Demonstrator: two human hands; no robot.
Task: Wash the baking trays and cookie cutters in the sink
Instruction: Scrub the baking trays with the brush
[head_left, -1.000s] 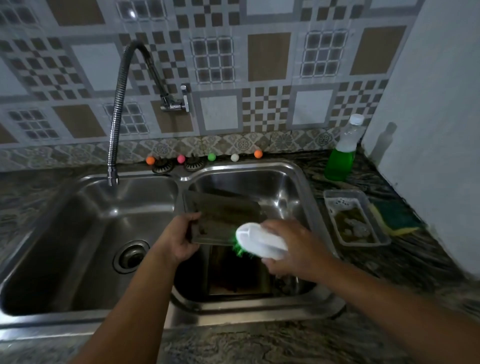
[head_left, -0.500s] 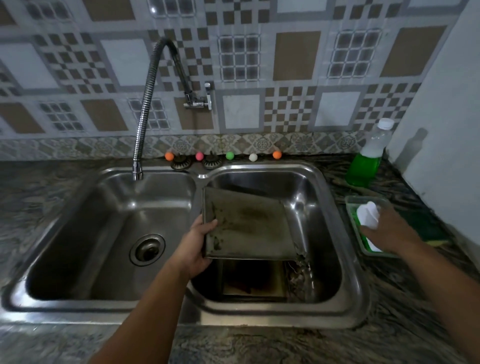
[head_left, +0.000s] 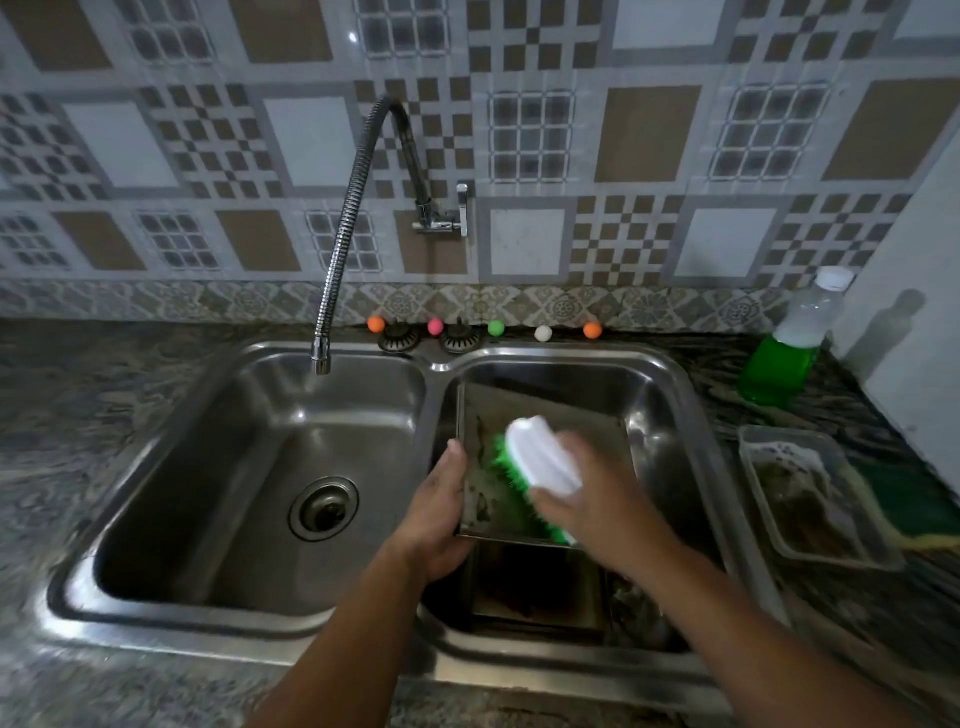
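A grimy metal baking tray (head_left: 550, 415) is tilted up over the right basin of the double sink (head_left: 691, 410). My left hand (head_left: 434, 514) grips its left edge, thumb on the top face. My right hand (head_left: 597, 499) holds a white scrub brush (head_left: 540, 460) with green bristles, pressed against the tray's lower middle. Below the tray, another dark tray (head_left: 535, 587) lies on the basin floor. No cookie cutters are visible.
The left basin holds only its drain (head_left: 323, 509), with the flexible tap spout (head_left: 322, 358) hanging above it. On the right counter stand a green soap bottle (head_left: 784, 358), a clear tub of soapy water (head_left: 810, 493) and a green sponge (head_left: 914, 499). Small coloured balls line the back ledge.
My right hand left the soapy tub on the counter and came back with the brush onto the tray. My left hand kept its grip on the tray's edge.
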